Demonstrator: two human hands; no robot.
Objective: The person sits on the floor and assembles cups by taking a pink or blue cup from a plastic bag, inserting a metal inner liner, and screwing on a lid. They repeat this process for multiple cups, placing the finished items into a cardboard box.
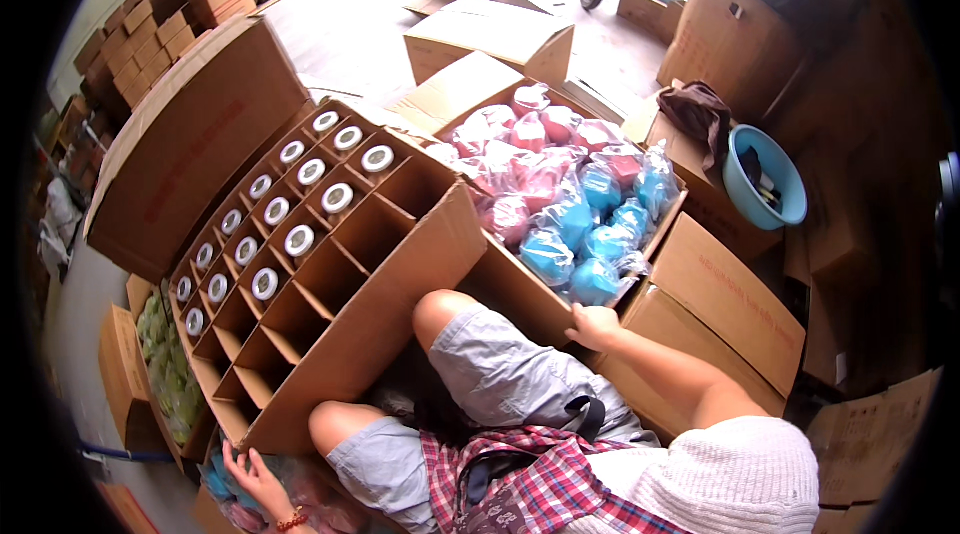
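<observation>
A person sits on the floor with bare knees drawn up between two brown cardboard boxes. The right hand (pixel 594 326) rests on the near edge of the open cardboard box of bagged yarn cones (pixel 700 279) — fingers curled over the rim and gripping it. That box lies just right of the knees and is heaped with clear-bagged pink cones (pixel 528 132) toward the back and clear-bagged blue cones (pixel 570 224) toward the front. The left hand (pixel 250 474) is low at the left, fingers spread and pressed against the bottom corner of the large divided cardboard carton (pixel 400 284), which is tilted toward the person; whether it grips the edge or only touches it cannot be told. In the carton's grid of cells the far rows hold cones with white round tops (pixel 299 239), while the near cells stand vacant. A round blue plastic basin (pixel 790 179) sits on cardboard well to the right, and a box of green bagged items (pixel 165 364) lies at the left.
</observation>
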